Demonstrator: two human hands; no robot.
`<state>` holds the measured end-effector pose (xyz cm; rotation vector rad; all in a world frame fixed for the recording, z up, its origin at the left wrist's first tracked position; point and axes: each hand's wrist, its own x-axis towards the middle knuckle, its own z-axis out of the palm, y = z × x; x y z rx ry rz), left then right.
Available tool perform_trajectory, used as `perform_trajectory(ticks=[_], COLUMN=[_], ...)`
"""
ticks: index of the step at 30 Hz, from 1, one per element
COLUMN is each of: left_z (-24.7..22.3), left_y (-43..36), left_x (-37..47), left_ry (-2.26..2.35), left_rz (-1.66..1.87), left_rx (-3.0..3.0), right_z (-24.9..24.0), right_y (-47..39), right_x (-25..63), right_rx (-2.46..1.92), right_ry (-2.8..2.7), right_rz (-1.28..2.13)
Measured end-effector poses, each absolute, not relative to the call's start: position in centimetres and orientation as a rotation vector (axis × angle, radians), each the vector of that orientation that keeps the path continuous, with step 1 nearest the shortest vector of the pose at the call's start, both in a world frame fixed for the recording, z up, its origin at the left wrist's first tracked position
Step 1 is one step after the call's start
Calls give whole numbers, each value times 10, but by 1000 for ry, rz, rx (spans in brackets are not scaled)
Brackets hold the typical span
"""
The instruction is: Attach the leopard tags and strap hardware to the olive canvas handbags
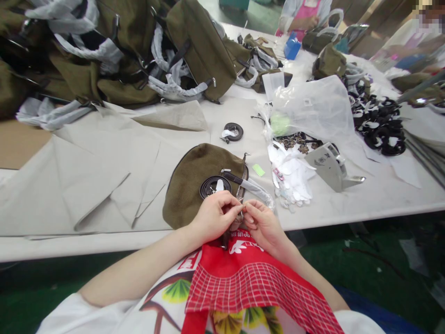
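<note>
Head view, our left hand [216, 214] and right hand [264, 224] in narrow pinches at the olive bag [186, 190], held piece unclear, pale table [368, 192] under the bag, bag pile [201, 51] behind it, green floor [378, 266] below.

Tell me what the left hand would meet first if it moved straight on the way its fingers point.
Most likely the right hand, which lies just ahead of the left hand. Depth is hard to judge here, so I can't say whether the two touch.
</note>
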<state>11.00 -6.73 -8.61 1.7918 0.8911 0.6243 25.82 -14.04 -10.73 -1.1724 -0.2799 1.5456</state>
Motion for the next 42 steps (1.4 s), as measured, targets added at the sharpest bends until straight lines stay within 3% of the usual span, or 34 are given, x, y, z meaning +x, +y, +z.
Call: perform_trajectory(ticks=[7, 17, 20, 23, 29, 36, 42], left_z=[-86, -88, -89, -93, -95, -46, 12], left_y=[-72, -69, -70, -73, -72, -33, 16], left_x=[112, 112, 112, 114, 123, 102, 15], left_ry=[958, 911, 934, 1000, 1032, 1132, 1367], left_rz=[611, 618, 591, 446, 60, 168, 400], left_rx=[1829, 1830, 2012, 2286, 2514, 2328, 1778], right_z=[-115, -115, -106, -98, -97, -98, -95], right_y=[-145, -141, -147, -161, -189, -191, -164], right_x=[255, 262, 284, 315, 352, 371, 379], right_rx=[-1339, -1399, -1495, -1618, -1723, -1703, -1630], right_ry=[-568, -754, -901, -1082, -1261, -1084, -991], right_rz=[1260, 1260, 1123, 995, 1226, 919, 754])
